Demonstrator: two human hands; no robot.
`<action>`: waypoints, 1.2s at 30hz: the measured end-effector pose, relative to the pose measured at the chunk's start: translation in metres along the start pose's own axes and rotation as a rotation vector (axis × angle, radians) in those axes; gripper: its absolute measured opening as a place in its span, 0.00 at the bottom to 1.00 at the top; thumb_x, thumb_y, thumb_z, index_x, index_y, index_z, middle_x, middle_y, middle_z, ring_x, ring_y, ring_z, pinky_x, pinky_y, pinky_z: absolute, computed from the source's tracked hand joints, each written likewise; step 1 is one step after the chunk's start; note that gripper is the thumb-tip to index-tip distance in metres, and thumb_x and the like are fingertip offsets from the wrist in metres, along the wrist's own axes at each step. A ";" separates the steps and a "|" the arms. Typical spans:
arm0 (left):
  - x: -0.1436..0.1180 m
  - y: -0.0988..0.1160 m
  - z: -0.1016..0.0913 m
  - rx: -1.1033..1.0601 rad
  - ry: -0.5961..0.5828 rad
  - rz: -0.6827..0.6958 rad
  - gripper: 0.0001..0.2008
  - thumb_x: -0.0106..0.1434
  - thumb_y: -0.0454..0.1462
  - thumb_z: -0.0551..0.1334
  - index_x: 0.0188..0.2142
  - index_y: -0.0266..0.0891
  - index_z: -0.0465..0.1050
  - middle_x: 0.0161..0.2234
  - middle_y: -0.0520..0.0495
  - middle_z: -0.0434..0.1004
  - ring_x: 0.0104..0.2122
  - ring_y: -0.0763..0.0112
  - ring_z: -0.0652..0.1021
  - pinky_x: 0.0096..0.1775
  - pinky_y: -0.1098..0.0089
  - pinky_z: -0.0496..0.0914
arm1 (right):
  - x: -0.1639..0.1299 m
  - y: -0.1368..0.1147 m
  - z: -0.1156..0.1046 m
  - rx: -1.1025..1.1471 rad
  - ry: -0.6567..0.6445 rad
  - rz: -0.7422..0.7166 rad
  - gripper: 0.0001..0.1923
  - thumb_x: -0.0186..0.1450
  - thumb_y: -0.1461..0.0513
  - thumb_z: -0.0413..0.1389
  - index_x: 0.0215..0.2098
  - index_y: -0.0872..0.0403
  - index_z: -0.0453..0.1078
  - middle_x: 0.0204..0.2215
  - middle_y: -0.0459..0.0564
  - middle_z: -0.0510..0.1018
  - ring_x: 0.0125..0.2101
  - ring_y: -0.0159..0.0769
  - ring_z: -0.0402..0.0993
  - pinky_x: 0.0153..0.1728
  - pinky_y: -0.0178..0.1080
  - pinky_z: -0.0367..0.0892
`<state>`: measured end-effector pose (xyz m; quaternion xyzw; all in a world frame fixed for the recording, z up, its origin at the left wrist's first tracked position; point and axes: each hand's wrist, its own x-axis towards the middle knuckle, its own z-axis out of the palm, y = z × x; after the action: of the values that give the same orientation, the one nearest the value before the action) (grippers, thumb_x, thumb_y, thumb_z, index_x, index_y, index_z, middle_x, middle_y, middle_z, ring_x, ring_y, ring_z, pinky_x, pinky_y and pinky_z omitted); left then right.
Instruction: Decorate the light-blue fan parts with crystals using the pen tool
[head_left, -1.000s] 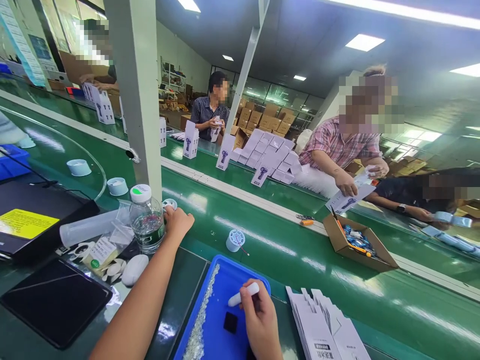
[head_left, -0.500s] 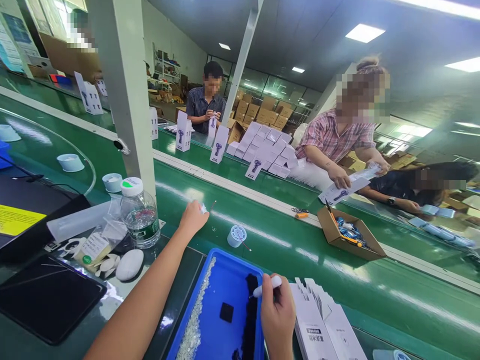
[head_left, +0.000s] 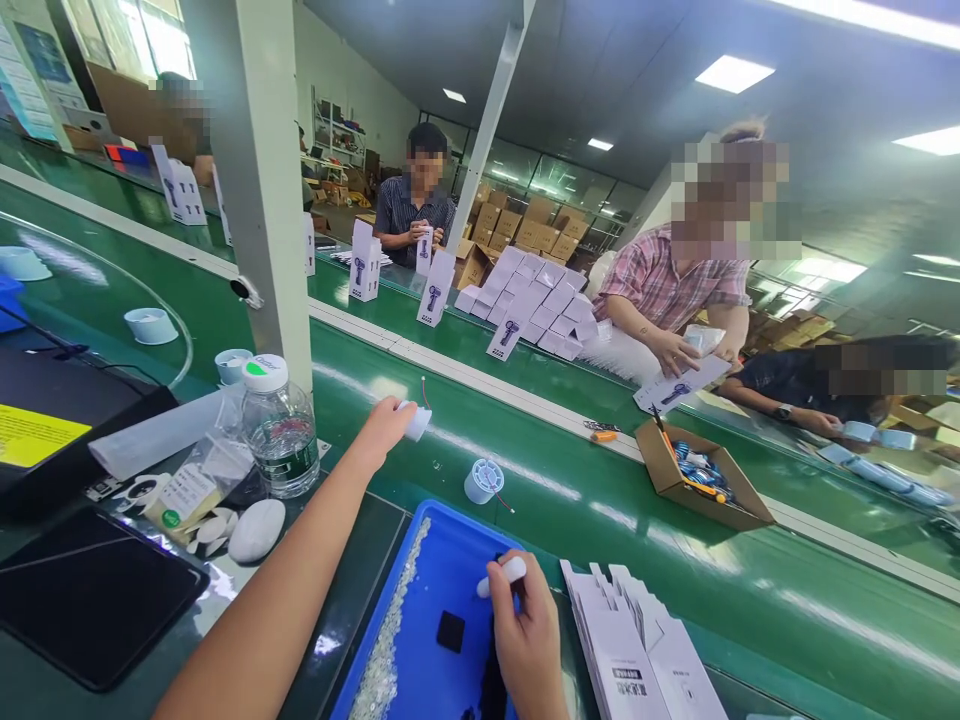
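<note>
Over belt, left hand (head_left: 382, 428) pinches white part (head_left: 413, 421); right hand (head_left: 525, 640) grips white tool (head_left: 502, 575) (above tray (head_left: 420, 640)).

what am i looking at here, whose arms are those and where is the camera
The camera sits on a person's head and looks forward and down, so the two bare arms coming in from the bottom edge are that person's own. No machine arm is involved.

The left hand reaches out over the green conveyor belt and holds a small white cylindrical part with a thin red wire. The right hand holds a small white stick-shaped piece over a blue tray, which has a strip of tiny pale bits and a black square in it.

Nearby lie another small white spool, a water bottle, flat white cartons and a cardboard box of parts. Other people work across the belt.
</note>
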<state>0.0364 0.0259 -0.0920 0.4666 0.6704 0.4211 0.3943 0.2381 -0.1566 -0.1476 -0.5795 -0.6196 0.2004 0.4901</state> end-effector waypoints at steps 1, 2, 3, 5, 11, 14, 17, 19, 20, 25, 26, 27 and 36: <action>-0.003 0.004 0.001 -0.078 -0.044 -0.018 0.09 0.57 0.42 0.56 0.29 0.38 0.63 0.30 0.45 0.73 0.34 0.63 0.76 0.36 0.65 0.69 | 0.000 -0.002 0.000 -0.004 -0.004 -0.003 0.12 0.68 0.56 0.49 0.28 0.52 0.63 0.23 0.43 0.69 0.24 0.31 0.66 0.28 0.32 0.62; -0.006 0.008 0.002 -0.145 -0.083 -0.032 0.11 0.57 0.43 0.55 0.31 0.37 0.64 0.31 0.45 0.73 0.32 0.65 0.76 0.34 0.66 0.69 | 0.000 -0.004 -0.001 -0.007 0.002 -0.013 0.11 0.68 0.57 0.49 0.28 0.52 0.63 0.23 0.43 0.68 0.24 0.31 0.66 0.28 0.32 0.62; -0.010 0.011 0.004 -0.196 -0.113 -0.040 0.12 0.57 0.45 0.56 0.33 0.37 0.63 0.31 0.45 0.74 0.32 0.67 0.76 0.33 0.67 0.69 | 0.000 -0.005 -0.002 -0.006 0.021 -0.029 0.11 0.68 0.57 0.50 0.29 0.52 0.63 0.23 0.43 0.68 0.24 0.31 0.66 0.27 0.32 0.62; -0.020 0.018 0.007 -0.305 -0.159 -0.043 0.16 0.55 0.47 0.58 0.35 0.36 0.63 0.32 0.46 0.74 0.31 0.69 0.75 0.32 0.69 0.69 | 0.000 -0.007 -0.005 0.021 0.066 -0.075 0.09 0.68 0.59 0.50 0.29 0.52 0.64 0.22 0.43 0.68 0.23 0.30 0.66 0.27 0.31 0.63; -0.046 0.030 0.018 -0.492 -0.352 -0.038 0.19 0.50 0.48 0.65 0.32 0.38 0.63 0.28 0.51 0.70 0.27 0.73 0.71 0.31 0.71 0.67 | -0.010 -0.005 0.009 0.175 -0.159 -0.167 0.08 0.64 0.58 0.55 0.28 0.52 0.68 0.21 0.43 0.70 0.21 0.30 0.67 0.23 0.30 0.63; -0.055 0.032 0.026 -0.443 -0.451 -0.032 0.19 0.51 0.50 0.64 0.33 0.38 0.65 0.29 0.51 0.70 0.28 0.74 0.71 0.32 0.72 0.66 | -0.014 -0.002 0.017 0.368 0.057 -0.033 0.10 0.62 0.53 0.57 0.33 0.51 0.71 0.26 0.45 0.75 0.23 0.32 0.72 0.26 0.33 0.68; -0.063 0.036 0.035 -0.414 -0.490 -0.029 0.19 0.50 0.50 0.64 0.32 0.37 0.64 0.27 0.53 0.68 0.26 0.76 0.68 0.30 0.73 0.64 | -0.010 -0.005 0.013 0.542 0.340 0.106 0.13 0.62 0.51 0.58 0.38 0.51 0.71 0.37 0.50 0.78 0.30 0.37 0.78 0.33 0.38 0.73; -0.069 0.038 0.042 -0.387 -0.496 -0.017 0.20 0.49 0.50 0.64 0.31 0.37 0.63 0.26 0.53 0.67 0.25 0.76 0.66 0.29 0.72 0.63 | -0.004 -0.010 0.007 0.578 0.403 0.170 0.15 0.62 0.51 0.58 0.40 0.52 0.70 0.40 0.52 0.78 0.35 0.40 0.79 0.37 0.40 0.73; -0.072 0.039 0.045 -0.368 -0.499 -0.003 0.20 0.49 0.51 0.63 0.31 0.37 0.63 0.26 0.53 0.67 0.25 0.76 0.66 0.28 0.72 0.63 | -0.001 -0.013 0.004 0.579 0.411 0.202 0.16 0.62 0.50 0.58 0.41 0.53 0.70 0.40 0.53 0.79 0.36 0.41 0.79 0.38 0.40 0.73; -0.082 0.042 0.055 -0.287 -0.496 0.084 0.20 0.49 0.51 0.63 0.29 0.37 0.62 0.25 0.53 0.66 0.25 0.76 0.65 0.29 0.72 0.62 | 0.006 -0.023 0.000 0.602 0.406 0.300 0.20 0.61 0.48 0.57 0.43 0.54 0.71 0.37 0.53 0.81 0.38 0.39 0.79 0.41 0.38 0.72; -0.083 0.042 0.056 -0.281 -0.506 0.085 0.20 0.49 0.51 0.63 0.28 0.38 0.62 0.25 0.53 0.65 0.25 0.76 0.65 0.29 0.72 0.61 | 0.006 -0.024 0.001 0.608 0.412 0.303 0.20 0.61 0.48 0.57 0.43 0.54 0.71 0.37 0.53 0.82 0.38 0.39 0.79 0.41 0.38 0.72; -0.084 0.043 0.056 -0.278 -0.516 0.083 0.20 0.48 0.51 0.63 0.28 0.38 0.61 0.25 0.54 0.65 0.25 0.76 0.65 0.29 0.72 0.61 | 0.006 -0.024 0.002 0.612 0.418 0.307 0.20 0.61 0.48 0.58 0.42 0.54 0.71 0.37 0.53 0.82 0.38 0.40 0.79 0.41 0.38 0.72; -0.092 0.048 0.056 -0.202 -0.499 0.112 0.17 0.49 0.47 0.62 0.24 0.40 0.58 0.21 0.56 0.62 0.23 0.76 0.63 0.27 0.73 0.57 | 0.006 -0.017 0.010 0.648 0.491 0.325 0.23 0.59 0.45 0.58 0.42 0.54 0.70 0.35 0.53 0.82 0.36 0.40 0.79 0.39 0.37 0.72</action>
<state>0.1257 -0.0415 -0.0537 0.5508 0.4801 0.3789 0.5679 0.2215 -0.1523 -0.1360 -0.5163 -0.2907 0.3151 0.7413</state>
